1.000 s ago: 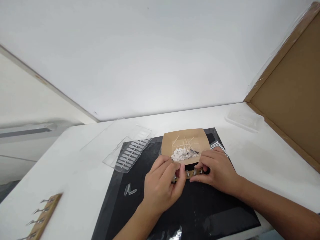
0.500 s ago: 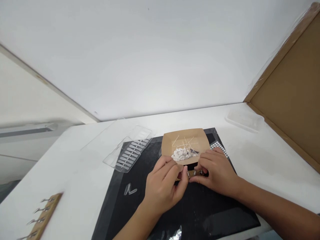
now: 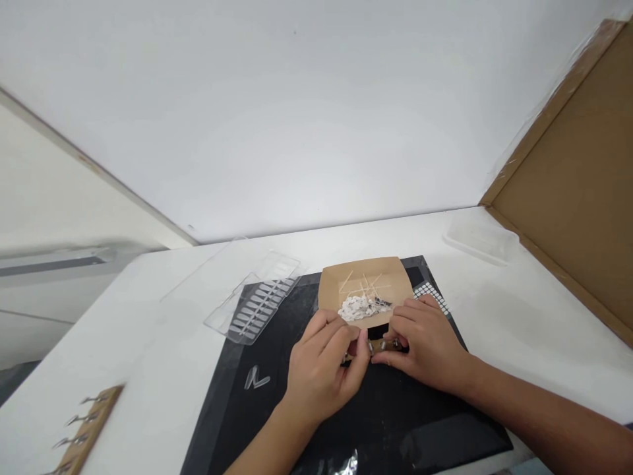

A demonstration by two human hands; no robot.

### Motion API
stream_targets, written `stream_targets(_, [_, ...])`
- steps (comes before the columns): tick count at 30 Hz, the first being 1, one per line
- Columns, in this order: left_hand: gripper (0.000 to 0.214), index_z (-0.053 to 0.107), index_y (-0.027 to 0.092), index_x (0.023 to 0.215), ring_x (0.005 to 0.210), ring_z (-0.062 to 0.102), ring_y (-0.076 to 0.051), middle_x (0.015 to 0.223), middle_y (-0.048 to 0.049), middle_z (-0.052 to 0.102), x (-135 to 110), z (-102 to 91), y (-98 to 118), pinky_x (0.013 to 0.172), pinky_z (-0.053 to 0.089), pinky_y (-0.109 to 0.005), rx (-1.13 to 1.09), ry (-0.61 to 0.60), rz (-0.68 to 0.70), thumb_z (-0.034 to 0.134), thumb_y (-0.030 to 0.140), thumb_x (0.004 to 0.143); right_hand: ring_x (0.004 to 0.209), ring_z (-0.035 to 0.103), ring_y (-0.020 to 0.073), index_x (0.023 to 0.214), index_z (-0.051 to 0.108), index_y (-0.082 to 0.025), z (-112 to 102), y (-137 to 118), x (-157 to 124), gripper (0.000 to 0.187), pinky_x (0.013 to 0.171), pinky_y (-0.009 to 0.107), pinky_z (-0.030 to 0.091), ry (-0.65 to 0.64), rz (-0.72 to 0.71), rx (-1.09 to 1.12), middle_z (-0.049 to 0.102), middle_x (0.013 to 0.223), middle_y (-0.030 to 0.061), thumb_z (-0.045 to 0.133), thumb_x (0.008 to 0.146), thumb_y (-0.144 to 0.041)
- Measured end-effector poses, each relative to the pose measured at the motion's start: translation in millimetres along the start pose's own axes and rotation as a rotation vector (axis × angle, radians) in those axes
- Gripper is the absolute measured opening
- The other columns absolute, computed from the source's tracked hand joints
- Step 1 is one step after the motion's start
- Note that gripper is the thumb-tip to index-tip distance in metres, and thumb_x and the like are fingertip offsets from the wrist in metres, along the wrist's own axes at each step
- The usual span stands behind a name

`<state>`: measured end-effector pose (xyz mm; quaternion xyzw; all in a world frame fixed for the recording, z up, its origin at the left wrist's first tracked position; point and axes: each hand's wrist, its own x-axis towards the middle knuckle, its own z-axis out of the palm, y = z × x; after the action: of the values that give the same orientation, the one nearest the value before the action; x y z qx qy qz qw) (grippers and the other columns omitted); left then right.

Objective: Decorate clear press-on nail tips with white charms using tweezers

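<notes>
Both hands meet over a small wooden strip with metal clips (image 3: pixel 382 344) lying on a black mat (image 3: pixel 277 422). My left hand (image 3: pixel 324 373) is curled, its fingers pinching at the strip's left end. My right hand (image 3: pixel 428 343) is curled over the strip's right end, with thumb and fingers pressed on it. Just behind the hands a brown paper tray (image 3: pixel 366 287) holds white scraps and thin wooden sticks.
A clear plastic case of false nail tips (image 3: pixel 254 303) lies open at the mat's left rear. Two clear nail tips (image 3: pixel 256 378) rest on the mat. Another wooden clip strip (image 3: pixel 82 435) is at the table's left front. A sheet of dots (image 3: pixel 431 291), a clear lid (image 3: pixel 477 239) and a cardboard panel (image 3: pixel 578 178) are to the right.
The hands stay on the wooden strip with only small finger shifts. The view has tilted slightly.
</notes>
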<state>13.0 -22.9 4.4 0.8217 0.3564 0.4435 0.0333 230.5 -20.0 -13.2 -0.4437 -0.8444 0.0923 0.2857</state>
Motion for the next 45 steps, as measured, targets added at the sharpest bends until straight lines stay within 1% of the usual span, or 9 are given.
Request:
stream_targets(6, [0.022, 0.057, 0.020, 0.083, 0.073, 0.049, -0.018, 0.068, 0.0004, 0.056, 0, -0.3, -1, 0.070, 0.046, -0.033, 0.016, 0.008, -0.003, 0.066, 0.003, 0.092, 0.077, 0.059, 0.0184, 0.079, 0.065, -0.022, 1, 2, -1, 0.048, 0.079, 0.036, 0.028, 0.020, -0.016, -0.018, 0.068, 0.076, -0.0028, 0.095, 0.073, -0.058])
stream_targets(9, [0.022, 0.056, 0.021, 0.084, 0.073, 0.049, -0.018, 0.068, 0.0006, 0.055, 0, -0.3, -2, 0.070, 0.046, -0.033, 0.027, 0.012, -0.007, 0.066, 0.003, 0.092, 0.082, 0.061, 0.0206, 0.087, 0.067, -0.022, -1, 5, 0, 0.054, 0.081, 0.036, 0.030, 0.041, -0.079, -0.038, 0.069, 0.084, -0.0004, 0.094, 0.070, -0.065])
stream_targets(12, [0.022, 0.057, 0.021, 0.084, 0.073, 0.050, -0.019, 0.067, 0.0005, 0.055, 1, -0.4, -1, 0.070, 0.046, -0.033, 0.027, 0.015, -0.004, 0.067, 0.003, 0.091, 0.085, 0.062, 0.0208, 0.094, 0.067, -0.021, -6, 9, 2, 0.053, 0.082, 0.036, 0.032, 0.041, -0.179, -0.014, 0.070, 0.091, 0.0016, 0.088, 0.077, -0.067])
stream_targets(16, [0.023, 0.056, 0.020, 0.084, 0.074, 0.050, -0.019, 0.068, -0.0001, 0.056, 1, -0.9, 0, 0.070, 0.046, -0.033, 0.019, 0.010, -0.002, 0.067, 0.002, 0.091, 0.084, 0.062, 0.0191, 0.091, 0.066, -0.021, -12, 13, 6, 0.044, 0.081, 0.036, 0.033, -0.024, -0.281, 0.002, 0.069, 0.089, 0.0004, 0.079, 0.090, -0.063])
stream_targets(23, [0.023, 0.056, 0.020, 0.085, 0.074, 0.049, -0.018, 0.068, 0.0002, 0.056, 1, -0.9, 0, 0.071, 0.046, -0.033, 0.017, 0.024, -0.001, 0.068, 0.001, 0.091, 0.084, 0.061, 0.0175, 0.086, 0.066, -0.021, -9, 15, 8, 0.034, 0.083, 0.036, 0.033, -0.050, -0.348, 0.004, 0.069, 0.087, 0.0003, 0.072, 0.100, -0.052])
stream_targets(28, [0.022, 0.057, 0.020, 0.085, 0.074, 0.049, -0.018, 0.068, 0.0005, 0.056, 2, -1.4, 0, 0.071, 0.047, -0.033, 0.018, 0.031, -0.006, 0.067, 0.001, 0.091, 0.080, 0.057, 0.0157, 0.078, 0.061, -0.020, -7, 12, 8, 0.033, 0.081, 0.035, 0.033, -0.059, -0.353, -0.062, 0.066, 0.083, -0.0009, 0.071, 0.103, -0.039])
stream_targets(32, [0.022, 0.056, 0.020, 0.083, 0.072, 0.049, -0.018, 0.067, 0.0007, 0.055, 2, -0.3, -1, 0.071, 0.047, -0.033, 0.022, 0.035, -0.010, 0.066, 0.003, 0.092, 0.082, 0.056, 0.0165, 0.080, 0.061, -0.020, -7, 9, 8, 0.029, 0.083, 0.035, 0.034, -0.072, -0.355, -0.085, 0.063, 0.085, -0.0004, 0.069, 0.103, -0.034])
stream_targets(38, [0.022, 0.057, 0.021, 0.081, 0.071, 0.050, -0.018, 0.066, 0.0007, 0.055, 2, 0.2, -2, 0.070, 0.047, -0.033, 0.021, 0.053, -0.017, 0.064, 0.004, 0.092, 0.080, 0.051, 0.0173, 0.077, 0.060, -0.020, -5, 6, 6, 0.030, 0.080, 0.034, 0.035, -0.082, -0.356, -0.148, 0.057, 0.082, 0.0007, 0.065, 0.105, -0.029])
stream_targets(45, [0.022, 0.057, 0.020, 0.083, 0.071, 0.048, -0.018, 0.066, 0.0012, 0.054, 4, -1.3, 0, 0.071, 0.047, -0.033, 0.018, 0.076, -0.001, 0.066, 0.001, 0.090, 0.077, 0.050, 0.0168, 0.076, 0.059, -0.020, -7, 2, 4, 0.031, 0.081, 0.035, 0.034, -0.024, -0.377, -0.219, 0.056, 0.078, -0.0004, 0.064, 0.106, -0.027])
